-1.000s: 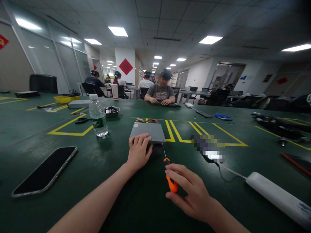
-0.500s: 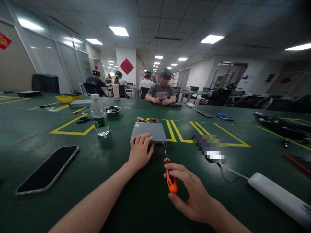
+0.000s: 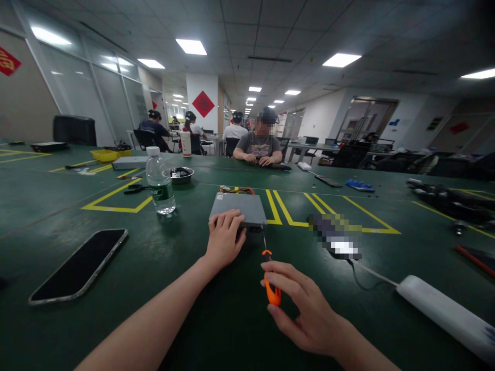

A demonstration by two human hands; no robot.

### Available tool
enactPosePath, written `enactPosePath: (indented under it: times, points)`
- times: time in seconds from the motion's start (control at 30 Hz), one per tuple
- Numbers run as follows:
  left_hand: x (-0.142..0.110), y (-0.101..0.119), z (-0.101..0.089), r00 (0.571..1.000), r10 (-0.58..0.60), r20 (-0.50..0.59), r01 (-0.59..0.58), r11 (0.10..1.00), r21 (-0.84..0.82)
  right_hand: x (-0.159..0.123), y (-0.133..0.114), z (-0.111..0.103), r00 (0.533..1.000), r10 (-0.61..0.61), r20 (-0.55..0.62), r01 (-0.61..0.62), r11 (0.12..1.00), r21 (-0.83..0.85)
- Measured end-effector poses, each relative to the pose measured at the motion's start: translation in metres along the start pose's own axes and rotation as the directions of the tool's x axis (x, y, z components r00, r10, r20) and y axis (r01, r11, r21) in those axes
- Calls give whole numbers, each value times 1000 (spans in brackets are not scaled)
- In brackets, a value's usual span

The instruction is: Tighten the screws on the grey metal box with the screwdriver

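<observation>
A grey metal computer power supply (image 3: pixel 247 205) lies flat on the green table, with coloured cables (image 3: pixel 235 190) bunched at its far side. My left hand (image 3: pixel 223 239) grips its near left edge, fingers over the top and thumb down by the front face. An orange and black screwdriver (image 3: pixel 273 294) is held by its handle between the thumb and fingers of my right hand (image 3: pixel 303 301). Its thin shaft points away from me, and the tip meets the right end of the front face. Whatever the tip touches is too small to make out.
A water bottle (image 3: pixel 160 185) and a metal bowl (image 3: pixel 181 175) of dark parts stand left of the power supply. A phone (image 3: pixel 79 265) lies nearer left. On the right are a pixelated object (image 3: pixel 334 236) and a white power strip (image 3: pixel 444 314). Opposite sits a person (image 3: pixel 260 144).
My right fingers have shifted slightly around the screwdriver handle, while its tip stays at the same spot. The left hand keeps its place on the power supply. The whole view has drifted a little.
</observation>
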State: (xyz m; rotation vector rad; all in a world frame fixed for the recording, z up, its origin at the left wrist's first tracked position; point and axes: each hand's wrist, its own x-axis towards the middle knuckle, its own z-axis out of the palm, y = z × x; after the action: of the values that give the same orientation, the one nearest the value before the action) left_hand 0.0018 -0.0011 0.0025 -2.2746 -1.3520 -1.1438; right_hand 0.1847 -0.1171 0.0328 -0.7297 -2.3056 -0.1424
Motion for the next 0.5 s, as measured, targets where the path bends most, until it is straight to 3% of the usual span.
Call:
enactPosePath:
  times: [0.1,0.27,0.5]
  points:
    - [0,0,0,1000,2,-1,-2,1000,0,-2,1,0,999,-32,20,33,997,-75]
    - [0,0,-1,1000,7,-1,-7,1000,4,-4,4,3,993,-3,-114,0,1000,-22]
    - [0,0,-1,1000,3,6,-3,1000,6,-2,1,-2,998,-14,-55,14,1000,-2]
